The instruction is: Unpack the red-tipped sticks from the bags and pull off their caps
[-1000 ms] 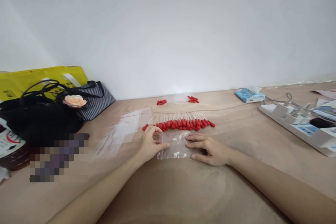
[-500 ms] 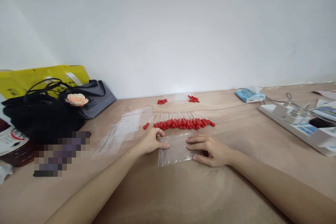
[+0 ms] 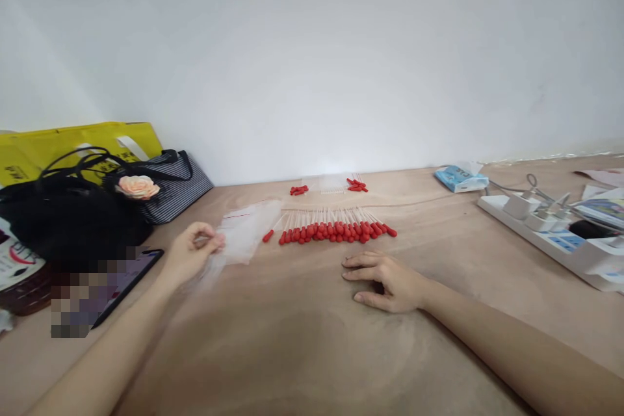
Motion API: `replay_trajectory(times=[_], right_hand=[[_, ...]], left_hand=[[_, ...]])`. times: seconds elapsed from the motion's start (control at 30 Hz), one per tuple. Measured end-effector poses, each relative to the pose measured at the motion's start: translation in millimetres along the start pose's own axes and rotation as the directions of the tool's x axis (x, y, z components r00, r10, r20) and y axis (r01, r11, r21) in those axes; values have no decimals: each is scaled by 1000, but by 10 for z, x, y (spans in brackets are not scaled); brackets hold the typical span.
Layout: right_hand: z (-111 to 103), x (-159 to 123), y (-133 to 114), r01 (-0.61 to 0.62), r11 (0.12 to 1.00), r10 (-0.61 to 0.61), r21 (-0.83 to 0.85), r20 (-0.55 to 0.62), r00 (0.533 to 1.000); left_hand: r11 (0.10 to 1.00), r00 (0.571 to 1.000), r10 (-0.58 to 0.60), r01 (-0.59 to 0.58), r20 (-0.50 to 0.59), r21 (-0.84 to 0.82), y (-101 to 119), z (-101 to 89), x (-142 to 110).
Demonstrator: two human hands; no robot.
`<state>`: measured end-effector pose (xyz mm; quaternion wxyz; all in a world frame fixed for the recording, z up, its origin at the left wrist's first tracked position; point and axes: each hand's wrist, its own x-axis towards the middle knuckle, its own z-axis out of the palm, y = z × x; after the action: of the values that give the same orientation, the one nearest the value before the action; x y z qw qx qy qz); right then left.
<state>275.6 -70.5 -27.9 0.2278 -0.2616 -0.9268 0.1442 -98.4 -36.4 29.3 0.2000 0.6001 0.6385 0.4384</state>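
Observation:
My left hand [image 3: 191, 252] is pinched shut on a clear plastic zip bag [image 3: 214, 268], over the near end of a pile of similar clear bags [image 3: 249, 226] on the left of the table. The held bag is blurred. On the table [image 3: 302, 344], my right hand [image 3: 385, 278] rests with fingers loosely stretched and nothing in it. Just beyond it runs a row of thin sticks with red tips [image 3: 336, 230]. One red-tipped stick [image 3: 269, 234] lies apart at the row's left end.
Two small groups of red-tipped sticks [image 3: 357, 185] lie by the wall. At the left are a phone [image 3: 127, 275], a black bag [image 3: 73, 224], a striped bag [image 3: 173, 194] and a yellow bag [image 3: 73, 143]. At the right are a white power strip [image 3: 556, 237] with plugs and a blue tissue pack [image 3: 461, 177].
My left hand has carried the clear bag from between my hands to the left, onto the pile of bags. My right hand has stayed in place, its fingers off the bag.

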Motion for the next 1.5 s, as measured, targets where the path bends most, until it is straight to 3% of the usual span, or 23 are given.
replay_trajectory(times=[0.1, 0.27, 0.33, 0.43, 0.5, 0.57, 0.7, 0.83, 0.93, 1.1, 1.17, 1.23, 1.33, 1.43, 1.5], right_hand=[[-4, 0, -5, -5, 1000, 5, 3, -9, 1000], [-6, -3, -8, -8, 1000, 8, 6, -6, 1000], [-4, -3, -6, -8, 1000, 8, 3, -3, 1000], [5, 2, -6, -7, 1000, 7, -20, -16, 1000], [10, 11, -10, -24, 998, 22, -53, -44, 999], [13, 21, -17, -56, 995, 51, -85, -66, 997], [12, 36, -30, -115, 989, 109, -98, -62, 992], [12, 42, -22, -134, 988, 130, -78, -52, 990], [14, 43, -7, -128, 990, 125, -58, -59, 990], [14, 45, -6, -120, 992, 117, -37, -60, 991], [24, 49, -8, -121, 992, 119, -31, -59, 991], [45, 56, 3, -145, 989, 144, -8, -87, 986], [85, 63, 46, -232, 969, 245, 82, -241, 939], [102, 66, 82, -258, 957, 289, 135, -359, 887], [103, 77, 81, -225, 969, 247, 101, -345, 906]], left_hand=[[958, 983, -68, 113, -173, 266, -250, -89, 110], [879, 982, -11, 99, -188, 467, -345, -49, 62], [835, 974, 117, 9, -194, 550, -312, -26, 25], [717, 913, 391, -223, -116, 661, -238, 80, -29], [673, 872, 490, -375, -3, 638, -178, 229, -52], [669, 850, 515, -482, 115, 566, -119, 419, -49], [714, 887, 424, -451, 182, 535, -58, 749, 50], [761, 927, 346, -366, 141, 536, -90, 850, 147], [797, 927, 372, -343, 44, 498, -106, 836, 138], [827, 852, 495, -400, -173, 395, -26, 824, 16], [810, 818, 546, -462, -181, 361, 35, 840, -72], [769, 783, 614, -564, -100, 301, 105, 875, -190], [710, 732, 673, -680, 109, 181, 220, 978, -396], [728, 714, 632, -680, 300, 86, 325, 1119, -551], [757, 714, 589, -652, 380, 52, 380, 1202, -590]])
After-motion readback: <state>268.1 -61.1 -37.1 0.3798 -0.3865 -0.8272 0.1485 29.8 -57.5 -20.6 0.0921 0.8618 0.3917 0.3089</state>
